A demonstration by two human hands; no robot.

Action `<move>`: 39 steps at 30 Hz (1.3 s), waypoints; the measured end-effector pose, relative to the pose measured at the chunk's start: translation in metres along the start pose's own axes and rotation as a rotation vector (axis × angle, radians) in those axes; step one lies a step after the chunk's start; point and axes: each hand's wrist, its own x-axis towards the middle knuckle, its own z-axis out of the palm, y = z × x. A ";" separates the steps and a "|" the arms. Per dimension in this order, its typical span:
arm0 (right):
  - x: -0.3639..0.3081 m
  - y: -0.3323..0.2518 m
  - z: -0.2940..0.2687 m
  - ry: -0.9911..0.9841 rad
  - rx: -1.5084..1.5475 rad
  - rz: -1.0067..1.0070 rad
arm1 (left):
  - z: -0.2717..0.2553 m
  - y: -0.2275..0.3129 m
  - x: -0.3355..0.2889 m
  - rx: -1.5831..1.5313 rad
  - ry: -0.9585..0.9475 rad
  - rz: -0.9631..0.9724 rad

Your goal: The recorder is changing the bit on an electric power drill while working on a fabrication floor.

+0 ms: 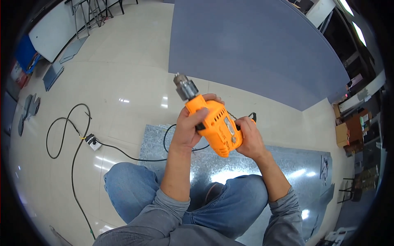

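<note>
Over the far edge of the metal sheet, the left hand holds the orange drill behind its chuck and the right hand grips its rear, a white socket block lying left of that sheet.

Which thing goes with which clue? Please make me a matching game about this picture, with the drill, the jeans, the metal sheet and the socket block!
Things:
1. drill
2. jeans
3. metal sheet
4. socket block

Clues:
A. shiny silver-grey, spread out flat
B. white and black, on the floor at the left
C. orange, held by the left hand and the right hand
D. blue, being worn

Right pairs: 1-C, 2-D, 3-A, 4-B
</note>
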 end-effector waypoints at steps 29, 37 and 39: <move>0.071 -0.024 -0.027 0.265 1.415 0.552 | 0.006 -0.027 -0.010 0.479 0.258 -0.350; 0.061 -0.004 -0.015 0.189 1.186 0.580 | 0.016 -0.061 -0.016 0.374 0.194 -0.549; 0.059 -0.001 -0.016 0.136 1.170 0.605 | 0.019 -0.063 -0.017 0.398 0.180 -0.559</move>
